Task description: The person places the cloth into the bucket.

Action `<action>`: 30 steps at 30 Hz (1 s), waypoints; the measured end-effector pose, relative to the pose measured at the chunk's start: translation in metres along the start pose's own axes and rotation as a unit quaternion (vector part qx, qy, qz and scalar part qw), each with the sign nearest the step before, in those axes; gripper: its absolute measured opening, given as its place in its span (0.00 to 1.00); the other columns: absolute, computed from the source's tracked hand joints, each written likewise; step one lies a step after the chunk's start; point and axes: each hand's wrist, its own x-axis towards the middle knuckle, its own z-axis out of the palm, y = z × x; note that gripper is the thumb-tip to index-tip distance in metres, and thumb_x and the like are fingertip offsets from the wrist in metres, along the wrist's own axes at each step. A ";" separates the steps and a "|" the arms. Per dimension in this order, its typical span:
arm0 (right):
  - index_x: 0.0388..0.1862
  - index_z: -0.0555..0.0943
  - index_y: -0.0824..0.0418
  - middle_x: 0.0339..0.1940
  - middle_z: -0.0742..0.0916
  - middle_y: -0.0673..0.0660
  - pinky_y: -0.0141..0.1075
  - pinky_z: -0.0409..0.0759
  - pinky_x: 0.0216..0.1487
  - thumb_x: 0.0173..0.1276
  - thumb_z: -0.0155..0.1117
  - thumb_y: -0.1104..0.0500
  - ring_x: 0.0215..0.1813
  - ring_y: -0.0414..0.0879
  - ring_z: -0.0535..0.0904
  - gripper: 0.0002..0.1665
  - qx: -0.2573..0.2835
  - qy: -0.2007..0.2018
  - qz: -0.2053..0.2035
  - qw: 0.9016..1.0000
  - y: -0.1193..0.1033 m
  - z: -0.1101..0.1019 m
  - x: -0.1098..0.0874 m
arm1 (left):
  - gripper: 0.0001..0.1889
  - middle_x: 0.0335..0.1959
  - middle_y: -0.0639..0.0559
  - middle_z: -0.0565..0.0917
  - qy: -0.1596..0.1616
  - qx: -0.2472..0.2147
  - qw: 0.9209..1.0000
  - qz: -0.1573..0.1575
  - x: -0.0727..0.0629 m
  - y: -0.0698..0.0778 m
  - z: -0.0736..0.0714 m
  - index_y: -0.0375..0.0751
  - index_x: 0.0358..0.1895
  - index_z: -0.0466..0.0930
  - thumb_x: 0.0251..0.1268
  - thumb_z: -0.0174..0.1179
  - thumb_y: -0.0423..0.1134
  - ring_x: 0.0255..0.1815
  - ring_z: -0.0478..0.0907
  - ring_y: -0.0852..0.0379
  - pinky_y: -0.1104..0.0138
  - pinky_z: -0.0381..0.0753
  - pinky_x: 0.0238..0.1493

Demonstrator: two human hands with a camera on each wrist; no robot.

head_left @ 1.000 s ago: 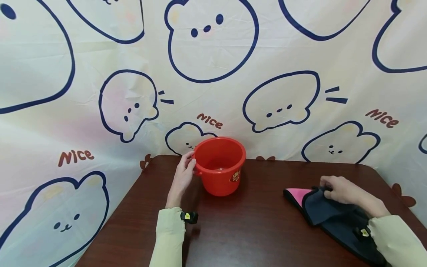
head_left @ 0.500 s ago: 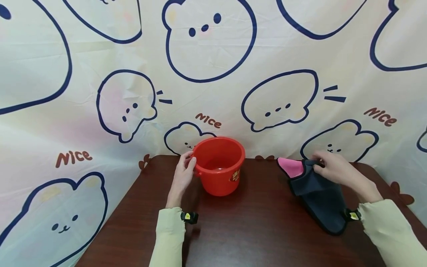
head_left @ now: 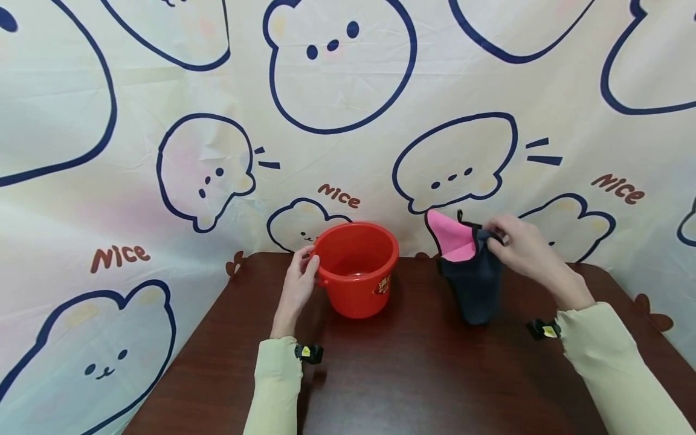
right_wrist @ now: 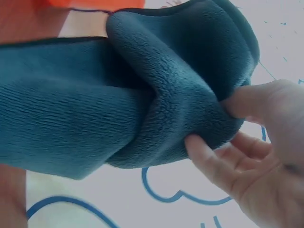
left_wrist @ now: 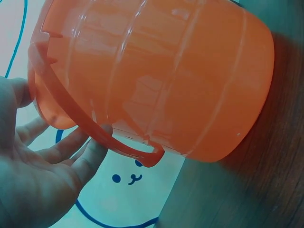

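On the table stands a red plastic bucket (head_left: 356,296), upright, with a label on its front right. My left hand (head_left: 301,275) holds its left rim, thumb by the edge and fingers on the outer side. In the left wrist view the bucket's handle (left_wrist: 90,126) hangs down along its wall, close to the fingertips. To the right of the bucket, my right hand (head_left: 516,248) pinches a dark blue cloth (head_left: 473,290) with a pink other side and black edging. The cloth hangs from the fingers, its pink corner folded over; in the right wrist view its fleecy face (right_wrist: 71,114) shows in folds.
A brown wooden table (head_left: 413,374) with rounded corners carries the bucket. Behind and beside it hangs a pale backdrop (head_left: 337,163) printed with blue cartoon outlines, close against the table's far edge.
My right hand has lifted the cloth off the table's right side and carried it up and left towards the bucket. My left hand and the bucket have stayed in place.
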 end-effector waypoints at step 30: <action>0.48 0.84 0.65 0.42 0.83 0.62 0.16 0.78 0.41 0.68 0.61 0.69 0.42 0.47 0.82 0.12 0.216 0.215 -0.069 0.950 -0.110 0.027 0.067 | 0.24 0.65 0.48 0.74 0.002 0.001 1.000 0.023 0.000 -0.003 0.001 0.59 0.70 0.63 0.75 0.50 0.54 0.54 0.78 0.47 0.53 0.82 0.57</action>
